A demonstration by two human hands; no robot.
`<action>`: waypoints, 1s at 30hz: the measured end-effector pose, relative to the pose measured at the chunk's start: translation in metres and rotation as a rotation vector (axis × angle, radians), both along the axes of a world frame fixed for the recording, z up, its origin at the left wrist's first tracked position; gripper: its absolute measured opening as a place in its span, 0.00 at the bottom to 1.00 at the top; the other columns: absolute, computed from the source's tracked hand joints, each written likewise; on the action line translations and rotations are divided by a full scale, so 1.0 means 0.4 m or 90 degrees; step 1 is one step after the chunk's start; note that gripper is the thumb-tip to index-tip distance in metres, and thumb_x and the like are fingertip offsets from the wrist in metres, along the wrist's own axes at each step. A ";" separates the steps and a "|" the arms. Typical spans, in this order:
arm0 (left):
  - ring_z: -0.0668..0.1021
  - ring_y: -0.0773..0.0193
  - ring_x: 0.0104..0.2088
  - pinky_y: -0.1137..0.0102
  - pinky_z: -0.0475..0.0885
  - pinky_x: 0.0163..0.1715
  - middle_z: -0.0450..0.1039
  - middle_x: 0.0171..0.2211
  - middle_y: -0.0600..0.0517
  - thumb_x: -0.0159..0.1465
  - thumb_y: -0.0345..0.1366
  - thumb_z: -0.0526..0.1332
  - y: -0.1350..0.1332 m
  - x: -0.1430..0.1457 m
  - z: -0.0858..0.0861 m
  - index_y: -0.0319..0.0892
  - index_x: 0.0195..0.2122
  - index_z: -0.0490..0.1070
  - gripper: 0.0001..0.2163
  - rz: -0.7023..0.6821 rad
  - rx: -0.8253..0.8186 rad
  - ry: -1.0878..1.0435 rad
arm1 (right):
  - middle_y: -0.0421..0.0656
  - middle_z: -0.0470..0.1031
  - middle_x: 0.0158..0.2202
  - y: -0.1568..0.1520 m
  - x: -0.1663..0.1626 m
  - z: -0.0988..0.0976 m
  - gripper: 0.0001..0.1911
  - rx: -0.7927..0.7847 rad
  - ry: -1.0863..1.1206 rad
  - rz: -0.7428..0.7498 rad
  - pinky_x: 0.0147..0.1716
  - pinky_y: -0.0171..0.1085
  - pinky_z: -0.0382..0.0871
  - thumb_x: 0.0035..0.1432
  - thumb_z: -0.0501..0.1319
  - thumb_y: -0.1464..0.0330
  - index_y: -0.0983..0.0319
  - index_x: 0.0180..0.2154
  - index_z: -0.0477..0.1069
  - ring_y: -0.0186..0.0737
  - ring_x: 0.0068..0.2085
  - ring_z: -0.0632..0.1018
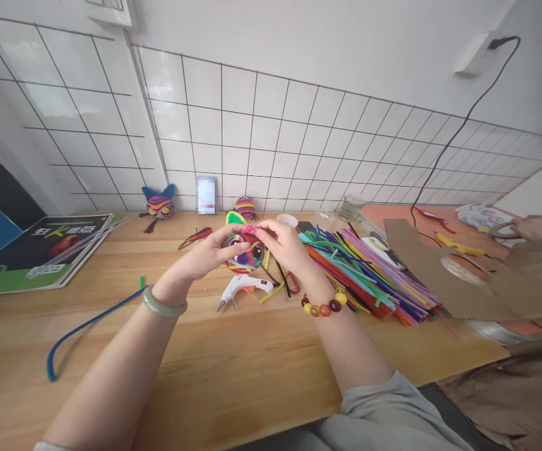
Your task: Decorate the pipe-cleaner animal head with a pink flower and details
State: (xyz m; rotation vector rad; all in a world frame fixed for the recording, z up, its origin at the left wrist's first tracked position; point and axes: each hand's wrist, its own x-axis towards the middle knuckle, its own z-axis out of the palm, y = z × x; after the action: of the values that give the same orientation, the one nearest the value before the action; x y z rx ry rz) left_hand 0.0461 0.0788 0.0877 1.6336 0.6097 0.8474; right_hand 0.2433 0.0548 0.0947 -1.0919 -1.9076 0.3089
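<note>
A round, multicoloured pipe-cleaner creature point(250, 255) with big dark eyes and a green-and-yellow ear is between my hands, at the middle of the table. My left hand point(212, 250) wraps its left side, thumb across the front. At its top, the fingers of my right hand point(282, 244) pinch a pink fuzzy piece point(250, 230). Whether that piece is fixed to the creature I cannot tell. Just below lies a white glue gun point(247, 286), its nozzle toward the lower left. Short yellow and black pipe cleaners point(273, 293) lie beside it.
Bundled coloured pipe cleaners point(364, 269) spread to the right. At far right, another person's hand point(541, 228) is near cardboard point(453, 275). A blue pipe cleaner point(83, 326) and a picture book point(40, 250) are leftward. Along the wall stand a phone point(206, 195) and a finished-looking creature point(159, 203).
</note>
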 end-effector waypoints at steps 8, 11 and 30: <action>0.78 0.65 0.35 0.72 0.72 0.34 0.75 0.35 0.53 0.59 0.44 0.66 0.006 0.011 -0.017 0.44 0.46 0.69 0.16 0.008 -0.132 -0.046 | 0.42 0.78 0.35 0.016 -0.003 -0.020 0.11 0.007 -0.034 -0.016 0.37 0.36 0.67 0.66 0.55 0.63 0.60 0.39 0.74 0.37 0.37 0.76; 0.78 0.65 0.34 0.71 0.73 0.32 0.75 0.35 0.53 0.58 0.44 0.67 0.003 0.017 -0.016 0.44 0.45 0.69 0.16 0.024 -0.176 -0.060 | 0.43 0.78 0.36 0.019 -0.002 -0.024 0.11 0.003 -0.038 -0.010 0.36 0.35 0.67 0.67 0.55 0.64 0.61 0.40 0.74 0.37 0.37 0.76; 0.79 0.63 0.29 0.68 0.77 0.31 0.78 0.32 0.51 0.51 0.36 0.73 0.031 0.009 -0.021 0.41 0.37 0.76 0.13 0.123 -0.327 -0.222 | 0.45 0.77 0.40 0.019 -0.037 -0.029 0.14 0.006 0.112 -0.047 0.41 0.37 0.71 0.64 0.57 0.59 0.60 0.46 0.69 0.39 0.39 0.78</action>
State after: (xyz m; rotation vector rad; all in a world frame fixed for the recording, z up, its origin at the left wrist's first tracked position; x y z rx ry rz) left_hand 0.0496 0.0910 0.0793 0.9485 0.6745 0.9921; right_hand 0.2286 0.0625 0.0831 -1.0890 -1.7083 0.3433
